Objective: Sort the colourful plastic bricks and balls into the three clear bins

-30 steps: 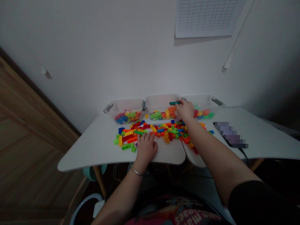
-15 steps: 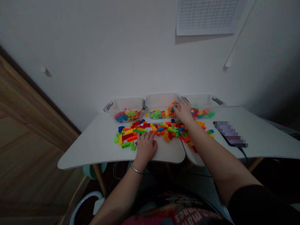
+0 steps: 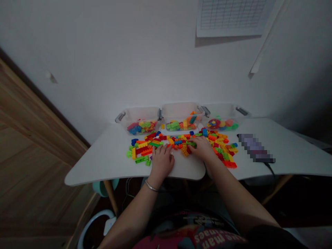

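Observation:
A spread of colourful plastic building bricks (image 3: 145,149) covers the middle of the white table. My left hand (image 3: 163,159) lies on the near edge of the pile with its fingers outstretched, holding nothing that I can see. Over the right half of the pile, my right hand (image 3: 203,148) has thumb and fingers closed around a green building brick (image 3: 191,144). Behind the pile, the middle clear box (image 3: 181,110) contains green, yellow and orange bricks, with an orange and teal piece (image 3: 192,118) leaning at its right end.
A left clear box (image 3: 141,112) and a right clear box (image 3: 220,110), both with colourful pieces, flank the middle one against the wall. A phone (image 3: 255,148) with a cable lies on the right. A seam divides the table (image 3: 98,162) near my right wrist.
My right hand has come back from the middle box to the brick pile and now holds a green brick. The orange and teal piece stays in that box. My left hand has hardly moved.

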`<state>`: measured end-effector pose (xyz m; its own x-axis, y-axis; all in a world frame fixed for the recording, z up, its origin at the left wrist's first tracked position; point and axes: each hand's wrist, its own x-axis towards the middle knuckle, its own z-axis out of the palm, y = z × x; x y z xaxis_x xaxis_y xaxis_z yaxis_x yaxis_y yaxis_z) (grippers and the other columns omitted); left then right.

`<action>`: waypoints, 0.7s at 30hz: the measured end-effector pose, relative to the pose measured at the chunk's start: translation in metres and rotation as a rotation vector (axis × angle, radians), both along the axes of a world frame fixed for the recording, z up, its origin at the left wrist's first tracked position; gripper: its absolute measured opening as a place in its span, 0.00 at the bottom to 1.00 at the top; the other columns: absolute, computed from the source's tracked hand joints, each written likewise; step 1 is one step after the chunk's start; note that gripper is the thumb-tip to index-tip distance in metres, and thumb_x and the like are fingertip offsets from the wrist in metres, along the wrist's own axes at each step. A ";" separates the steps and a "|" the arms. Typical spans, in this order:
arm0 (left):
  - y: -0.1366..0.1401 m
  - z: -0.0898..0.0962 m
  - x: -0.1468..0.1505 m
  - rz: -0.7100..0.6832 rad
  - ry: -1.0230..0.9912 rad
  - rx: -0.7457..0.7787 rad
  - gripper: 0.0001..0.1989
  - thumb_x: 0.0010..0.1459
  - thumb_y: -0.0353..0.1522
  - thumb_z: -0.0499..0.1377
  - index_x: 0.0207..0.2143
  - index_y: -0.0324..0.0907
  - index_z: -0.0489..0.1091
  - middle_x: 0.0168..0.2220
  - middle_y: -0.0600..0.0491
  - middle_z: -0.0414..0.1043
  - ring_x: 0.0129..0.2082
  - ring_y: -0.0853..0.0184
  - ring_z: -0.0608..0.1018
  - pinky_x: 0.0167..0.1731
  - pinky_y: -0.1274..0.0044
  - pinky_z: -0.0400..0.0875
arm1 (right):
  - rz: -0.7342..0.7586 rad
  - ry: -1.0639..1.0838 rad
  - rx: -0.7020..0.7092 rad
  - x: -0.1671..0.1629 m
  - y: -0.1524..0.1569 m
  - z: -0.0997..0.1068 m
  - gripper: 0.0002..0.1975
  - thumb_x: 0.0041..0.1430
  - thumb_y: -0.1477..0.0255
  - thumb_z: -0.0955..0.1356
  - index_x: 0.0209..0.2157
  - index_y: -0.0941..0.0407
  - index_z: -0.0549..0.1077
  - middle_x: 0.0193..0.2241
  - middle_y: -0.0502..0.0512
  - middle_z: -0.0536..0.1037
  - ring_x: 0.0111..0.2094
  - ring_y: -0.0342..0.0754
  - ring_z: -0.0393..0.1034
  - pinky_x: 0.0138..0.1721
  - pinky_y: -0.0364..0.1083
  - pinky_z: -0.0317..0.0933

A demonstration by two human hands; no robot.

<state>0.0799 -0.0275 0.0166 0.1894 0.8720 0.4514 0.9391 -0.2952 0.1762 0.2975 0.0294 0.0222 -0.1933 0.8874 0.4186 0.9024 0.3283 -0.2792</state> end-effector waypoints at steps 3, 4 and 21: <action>-0.001 0.001 0.000 0.001 -0.004 -0.007 0.20 0.60 0.32 0.53 0.55 0.44 0.69 0.58 0.48 0.70 0.59 0.52 0.68 0.64 0.50 0.50 | -0.023 -0.059 0.017 -0.008 -0.004 -0.003 0.17 0.58 0.64 0.68 0.47 0.55 0.78 0.44 0.61 0.78 0.46 0.58 0.68 0.49 0.55 0.61; -0.001 0.002 0.000 0.002 -0.004 -0.009 0.20 0.60 0.32 0.54 0.55 0.44 0.69 0.58 0.48 0.70 0.59 0.52 0.68 0.64 0.50 0.50 | -0.033 -0.070 0.029 -0.010 -0.006 -0.003 0.17 0.59 0.64 0.67 0.47 0.56 0.78 0.43 0.62 0.78 0.45 0.59 0.67 0.48 0.55 0.61; 0.000 -0.002 -0.001 0.011 0.010 0.006 0.21 0.60 0.32 0.54 0.56 0.43 0.69 0.59 0.47 0.69 0.59 0.52 0.68 0.64 0.50 0.52 | -0.133 -0.070 0.067 -0.033 0.003 -0.006 0.12 0.59 0.70 0.66 0.41 0.56 0.79 0.39 0.63 0.77 0.42 0.58 0.67 0.44 0.53 0.61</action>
<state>0.0785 -0.0275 0.0141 0.1839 0.8716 0.4545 0.9440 -0.2855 0.1655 0.2649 0.0325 0.0163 -0.1065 0.8776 0.4674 0.9558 0.2200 -0.1953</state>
